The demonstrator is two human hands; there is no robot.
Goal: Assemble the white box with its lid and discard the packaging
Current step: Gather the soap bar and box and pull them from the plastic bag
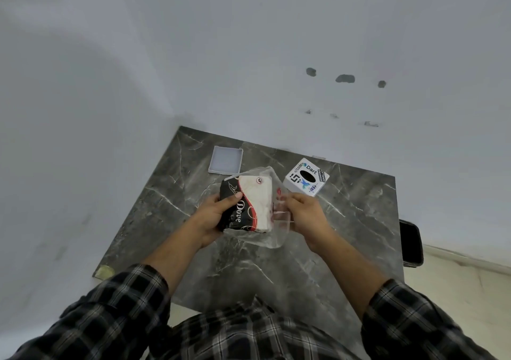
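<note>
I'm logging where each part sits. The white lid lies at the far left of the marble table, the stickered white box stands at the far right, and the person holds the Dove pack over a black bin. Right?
Not quite. In the head view the Dove pack, held by the left hand and right hand, is over the marble table, not a bin. The white lid and stickered white box sit as you said.

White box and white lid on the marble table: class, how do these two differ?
The white box is a tall cube covered in stickers with a dark oval hole on top; the white lid is a shallow, plain tray. The box sits right, the lid left. Both are white and untouched.
</note>
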